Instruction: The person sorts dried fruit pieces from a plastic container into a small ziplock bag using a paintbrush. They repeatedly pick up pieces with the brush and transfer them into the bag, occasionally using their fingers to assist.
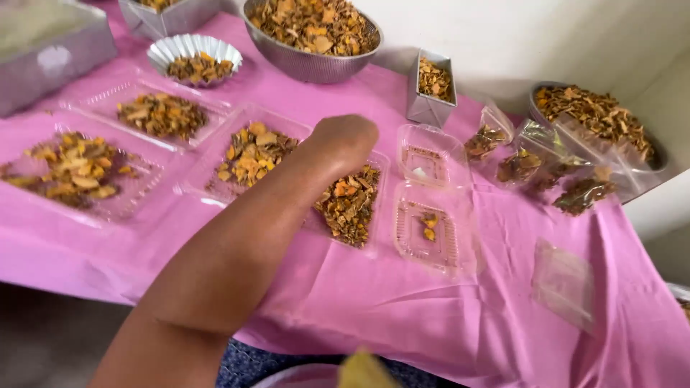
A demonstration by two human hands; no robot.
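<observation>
A pink cloth [402, 316] covers the table, a pale wall behind it. The left hand [343, 140] reaches over the open clear clamshell tray [363, 215] of dried orange chips (fingers hidden, so I cannot tell their state). A metal bowl [302, 65] sits beyond that tray.

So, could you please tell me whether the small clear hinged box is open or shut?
Open: the box lies spread flat, both halves facing up.

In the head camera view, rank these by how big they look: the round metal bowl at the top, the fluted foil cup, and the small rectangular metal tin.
Largest to smallest as seen:
1. Round metal bowl
2. Fluted foil cup
3. Rectangular metal tin
All sit at a similar distance, so the order looks reliable.
</observation>
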